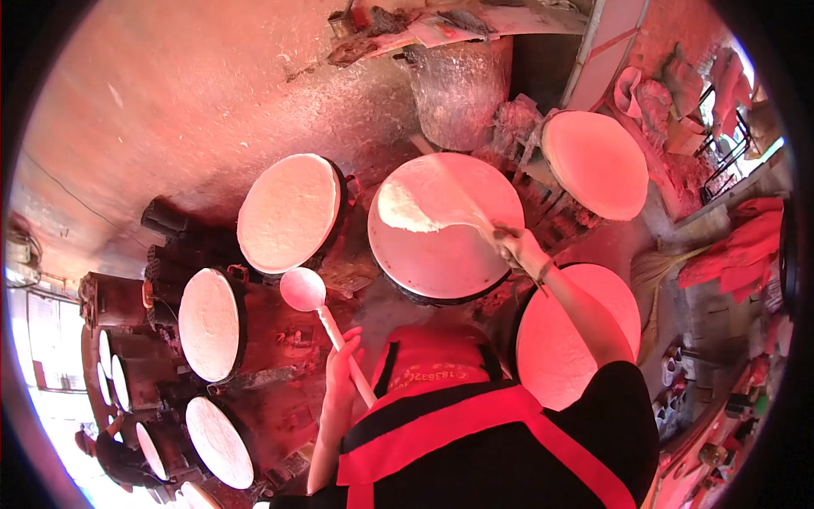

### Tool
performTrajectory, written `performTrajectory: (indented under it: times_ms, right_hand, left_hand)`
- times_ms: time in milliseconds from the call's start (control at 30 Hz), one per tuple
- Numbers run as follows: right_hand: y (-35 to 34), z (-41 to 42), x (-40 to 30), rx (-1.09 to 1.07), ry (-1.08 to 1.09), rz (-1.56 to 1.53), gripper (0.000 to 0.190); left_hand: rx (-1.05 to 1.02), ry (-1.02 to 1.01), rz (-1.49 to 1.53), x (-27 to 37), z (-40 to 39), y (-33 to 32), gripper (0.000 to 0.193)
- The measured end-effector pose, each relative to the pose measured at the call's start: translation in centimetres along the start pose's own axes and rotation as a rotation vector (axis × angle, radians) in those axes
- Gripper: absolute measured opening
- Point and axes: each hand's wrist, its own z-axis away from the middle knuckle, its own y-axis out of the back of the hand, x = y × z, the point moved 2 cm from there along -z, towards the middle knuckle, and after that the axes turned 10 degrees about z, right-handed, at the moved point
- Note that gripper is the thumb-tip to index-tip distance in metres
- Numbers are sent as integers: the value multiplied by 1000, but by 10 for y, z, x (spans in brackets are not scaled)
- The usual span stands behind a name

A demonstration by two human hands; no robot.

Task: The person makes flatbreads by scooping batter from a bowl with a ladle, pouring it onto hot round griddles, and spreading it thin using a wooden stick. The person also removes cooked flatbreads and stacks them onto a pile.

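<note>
My right hand (516, 247) is closed around a blurred, pale wooden spreader (477, 219) above the round griddle (439, 261) in front of me. Wet batter (407, 207) shines on the griddle's far left, and a thin pale layer covers its far half. The near half looks darker and bare. In my left hand (343, 359) is the wooden handle of a ladle (303, 289). Its round bowl hangs left of the griddle, close to the near edge of another griddle (289, 213) coated with pale batter.
Several batter-coated griddles stand around me, including one at left (210, 324), one at near right (579, 343) and one at far right (596, 165). A plastic-wrapped barrel (464, 89) stands by the wall. A straw broom (658, 267) lies right. Another person (127, 455) bends at lower left.
</note>
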Motion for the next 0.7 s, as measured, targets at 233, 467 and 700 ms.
performTrajectory:
  times_ms: [233, 467, 700]
  right_hand:
    - [39, 21, 10, -498, -62, 145, 42]
    - [13, 3, 12, -432, -52, 306, 43]
    - [21, 103, 60, -258, -61, 82, 38]
  left_hand:
    - [116, 40, -72, -15, 44, -5, 35]
    - [80, 81, 19, -28, 61, -3, 38]
    - [-28, 166, -139, -10, 26, 9, 34]
